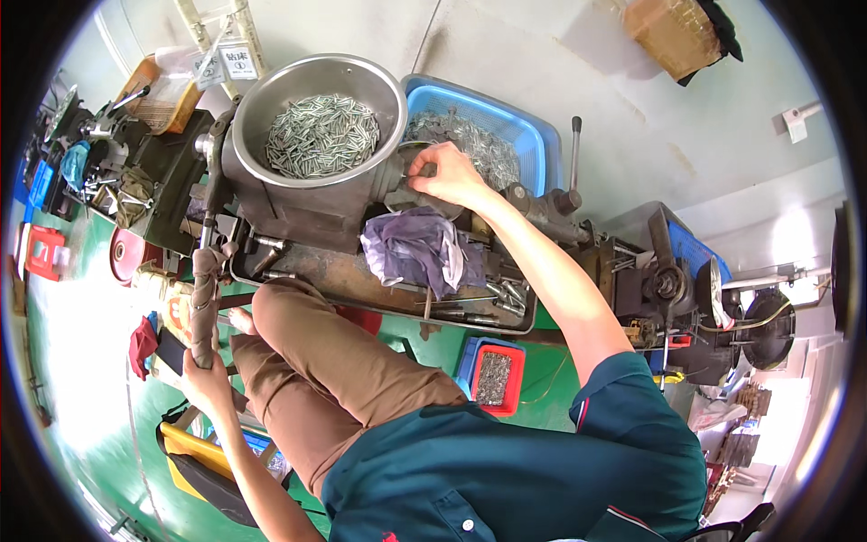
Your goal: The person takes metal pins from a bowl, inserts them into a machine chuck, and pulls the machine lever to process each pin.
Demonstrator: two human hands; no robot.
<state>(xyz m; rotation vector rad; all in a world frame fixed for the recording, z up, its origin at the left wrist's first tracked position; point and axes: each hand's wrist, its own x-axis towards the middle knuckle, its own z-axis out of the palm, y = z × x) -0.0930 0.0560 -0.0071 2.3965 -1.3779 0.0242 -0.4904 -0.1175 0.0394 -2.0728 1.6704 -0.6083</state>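
Closed round the lower end of a long machine lever [206, 307] wrapped in brownish cloth or tape is my left hand [208, 381]. Up at the machine's metal head, my right hand [442, 173] has its fingers curled together in a pinch; whatever they hold is too small or hidden to make out. Just left of it, a steel bowl [393, 86] full of small metal pins [322, 135] sits on top of the machine. Behind it stands a blue plastic basket [542, 135] of metal parts. Below hangs a crumpled purple-grey rag [415, 248].
A metal tray [334, 285] with tools and rods runs beneath the machine, above my knees. On the green floor stands a red bin [517, 375] of small parts. Other machines [668, 285] flank me on both sides. A yellow-and-black bag or stool [185, 461] is beside my left arm.
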